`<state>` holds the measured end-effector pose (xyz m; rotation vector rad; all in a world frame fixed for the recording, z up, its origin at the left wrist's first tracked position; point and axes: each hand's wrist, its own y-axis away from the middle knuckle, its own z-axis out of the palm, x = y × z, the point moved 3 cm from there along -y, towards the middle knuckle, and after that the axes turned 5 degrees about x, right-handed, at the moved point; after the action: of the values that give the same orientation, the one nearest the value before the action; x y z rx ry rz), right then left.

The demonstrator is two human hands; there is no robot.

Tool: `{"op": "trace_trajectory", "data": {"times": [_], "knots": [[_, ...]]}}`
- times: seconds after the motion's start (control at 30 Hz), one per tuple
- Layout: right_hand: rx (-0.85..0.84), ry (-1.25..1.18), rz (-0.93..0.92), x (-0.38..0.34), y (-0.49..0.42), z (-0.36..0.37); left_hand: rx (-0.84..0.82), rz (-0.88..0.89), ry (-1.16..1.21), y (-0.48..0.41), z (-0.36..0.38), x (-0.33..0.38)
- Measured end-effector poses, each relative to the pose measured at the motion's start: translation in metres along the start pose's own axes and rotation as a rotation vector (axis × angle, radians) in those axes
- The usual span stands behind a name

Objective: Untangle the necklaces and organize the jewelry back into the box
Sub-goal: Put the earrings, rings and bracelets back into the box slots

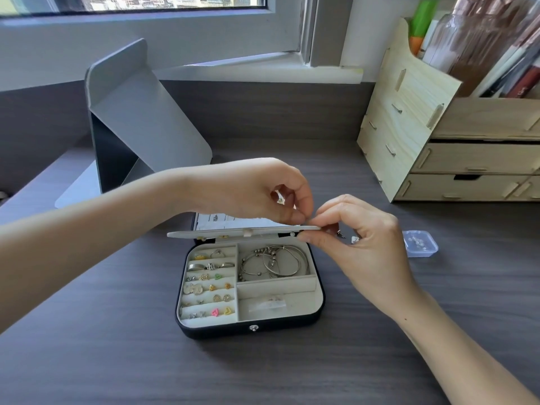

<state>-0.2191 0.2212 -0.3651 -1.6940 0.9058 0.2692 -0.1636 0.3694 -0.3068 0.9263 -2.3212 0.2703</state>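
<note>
- Most of the sorting looks done. The jewelry box (251, 328) sits open on the counter (117, 346), straight in front of the person.
- Its left-hand rows hold rings (210, 266) and stud earrings (216, 312), and the upper right compartment holds bangles (274, 261).
- A small clear bag (267, 305) lies in the lower right compartment.
- The step in hand seems to be at the inner panel (233, 231), which lies nearly level over the back of the box.
- The right hand (365, 241) pinches the panel's right corner between thumb and forefinger.
- The left hand (257, 194) is curled, its fingertips closed on the same edge. Something small glints inside the curl — whether it is held I cannot tell.
- No necklace can be made out. The lid behind the panel is mostly hidden, so whether the chains are untangled and hung there cannot be judged.
- Still left, by my reading: two small loose pieces (355, 240) lie on the counter just behind the right hand, and the box is not yet closed.
- Around it, a small clear plastic case (420, 244) lies to the right, a wooden organizer (438, 159) stands further back, and a grey stand (140, 112) is behind the left arm.
- Nothing blocks the box — only the hands themselves cover the panel's corner.
</note>
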Motion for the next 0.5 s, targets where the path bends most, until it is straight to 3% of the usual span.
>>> {"op": "trace_trajectory", "data": {"times": [0.27, 0.4, 0.5], "knots": [[0.007, 0.022, 0.005, -0.001, -0.001, 0.000, 0.006, 0.008, -0.115, -0.001, 0.001, 0.000], [0.041, 0.055, 0.016, -0.003, -0.007, -0.001, 0.091, 0.036, -0.073, 0.011, -0.009, 0.005], [0.036, 0.067, 0.064, -0.002, -0.019, 0.002, 0.170, 0.076, -0.230, 0.020, -0.011, 0.006]]}}
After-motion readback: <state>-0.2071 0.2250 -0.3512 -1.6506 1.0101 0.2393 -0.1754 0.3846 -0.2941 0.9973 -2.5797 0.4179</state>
